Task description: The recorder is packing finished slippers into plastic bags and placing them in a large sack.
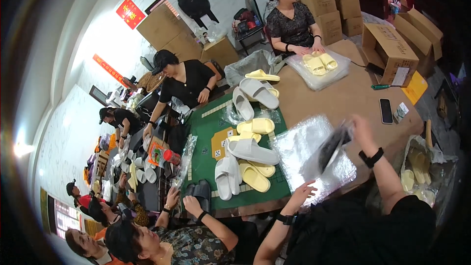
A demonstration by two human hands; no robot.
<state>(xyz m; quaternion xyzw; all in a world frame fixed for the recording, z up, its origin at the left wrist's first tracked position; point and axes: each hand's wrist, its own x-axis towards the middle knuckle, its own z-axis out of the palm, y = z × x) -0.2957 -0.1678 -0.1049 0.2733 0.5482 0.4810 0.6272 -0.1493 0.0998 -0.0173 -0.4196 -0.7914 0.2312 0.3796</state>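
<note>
My right hand (360, 128), with a black band on its wrist, grips a dark slipper (332, 145) that sits inside a clear plastic bag and is lifted a little above the table. My left hand (302, 190), with a black watch on the wrist, has its fingers apart at the near edge of a stack of clear plastic bags (299, 154) lying on the brown table (343, 99). It holds nothing. A pile of white and yellow slippers (248, 153) lies just left of the bags on a green mat (206, 137).
A person at my left handles black slippers (198, 189). Across the table another person holds yellow slippers on a plastic bag (319, 64). A phone (386, 111) and an open cardboard box (390, 51) are at the right. A bag of yellow slippers (417, 169) hangs beside me.
</note>
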